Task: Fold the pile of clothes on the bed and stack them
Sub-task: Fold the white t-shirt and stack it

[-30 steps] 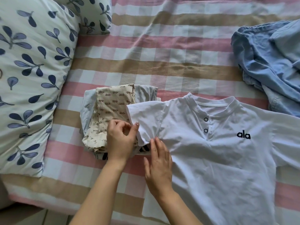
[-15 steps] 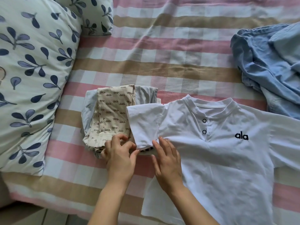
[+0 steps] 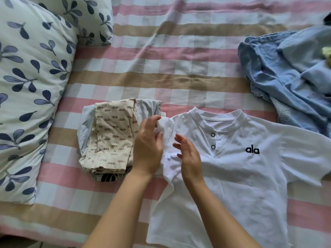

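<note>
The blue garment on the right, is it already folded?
No, the blue garment lies crumpled in a heap, apart from the folded stack.

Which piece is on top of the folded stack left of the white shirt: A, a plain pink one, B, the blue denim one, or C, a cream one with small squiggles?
C: the cream squiggle-print garment lies uppermost beside the white shirt, over a pale blue piece; the blue denim lies crumpled at the far right.

Folded stack (image 3: 114, 140) crowding shirt sleeve (image 3: 167, 129).
</note>
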Action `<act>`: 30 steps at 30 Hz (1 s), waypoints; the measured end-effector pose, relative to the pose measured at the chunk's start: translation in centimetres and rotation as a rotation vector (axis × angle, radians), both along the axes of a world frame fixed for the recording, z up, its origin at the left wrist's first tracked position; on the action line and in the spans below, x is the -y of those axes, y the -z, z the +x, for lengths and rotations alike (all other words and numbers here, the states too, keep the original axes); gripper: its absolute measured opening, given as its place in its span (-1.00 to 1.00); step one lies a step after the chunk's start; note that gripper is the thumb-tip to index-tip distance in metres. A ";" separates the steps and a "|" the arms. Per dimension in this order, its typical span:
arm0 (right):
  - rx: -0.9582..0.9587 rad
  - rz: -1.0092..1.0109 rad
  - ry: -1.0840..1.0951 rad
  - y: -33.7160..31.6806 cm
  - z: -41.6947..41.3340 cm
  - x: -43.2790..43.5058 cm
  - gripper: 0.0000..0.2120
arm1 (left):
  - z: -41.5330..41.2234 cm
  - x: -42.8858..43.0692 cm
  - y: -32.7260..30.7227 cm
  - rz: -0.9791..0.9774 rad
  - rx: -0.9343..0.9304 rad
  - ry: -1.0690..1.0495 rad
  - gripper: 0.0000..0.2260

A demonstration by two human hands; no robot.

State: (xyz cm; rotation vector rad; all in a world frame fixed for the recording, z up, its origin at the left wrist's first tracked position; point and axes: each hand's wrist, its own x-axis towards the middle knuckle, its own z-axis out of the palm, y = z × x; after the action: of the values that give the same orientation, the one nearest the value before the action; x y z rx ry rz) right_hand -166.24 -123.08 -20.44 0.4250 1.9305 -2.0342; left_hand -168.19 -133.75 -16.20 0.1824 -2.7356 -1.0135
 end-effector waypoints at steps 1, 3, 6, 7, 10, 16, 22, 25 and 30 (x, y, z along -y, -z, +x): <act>0.104 -0.131 0.069 0.0 -0.8 -0.7 -0.72 | -0.1 -1.3 0.2 0.018 -0.013 0.072 -0.62; 0.251 -0.273 0.151 0.4 -2.0 -2.5 -0.61 | 0.1 -3.4 1.1 0.111 0.084 0.157 -0.48; 0.282 -0.204 0.123 1.1 -2.9 -4.7 -0.71 | 0.3 -4.6 2.8 0.432 0.386 0.071 -0.51; 0.260 -0.061 0.065 1.6 -3.0 -5.1 -0.66 | 0.4 -4.7 3.5 0.536 0.444 0.017 -0.56; 0.136 0.319 -0.068 2.9 -3.0 -5.6 -0.39 | 0.6 -4.4 4.9 0.320 0.347 -0.034 -0.63; -0.267 0.729 -0.132 4.2 -2.9 -5.8 -0.36 | -0.2 -4.4 9.0 -0.378 0.549 0.281 -0.50; -0.262 1.111 -0.404 6.5 -2.3 -7.9 -0.57 | 0.2 -5.2 11.9 -0.620 0.567 0.156 -0.42; -0.317 1.066 -0.427 6.2 -2.1 -8.5 -0.53 | 0.3 -5.4 11.8 -0.625 0.522 0.124 -0.42; -0.394 0.933 0.046 3.5 -1.1 -14.0 -0.63 | 0.6 -8.5 10.5 -0.472 0.455 0.334 -0.47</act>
State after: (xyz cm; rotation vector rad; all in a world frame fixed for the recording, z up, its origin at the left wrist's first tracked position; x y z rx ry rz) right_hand -167.35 -109.05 -23.90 0.2589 3.0729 -1.1577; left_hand -167.60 -125.29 -26.67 -0.1481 -3.4119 -0.3855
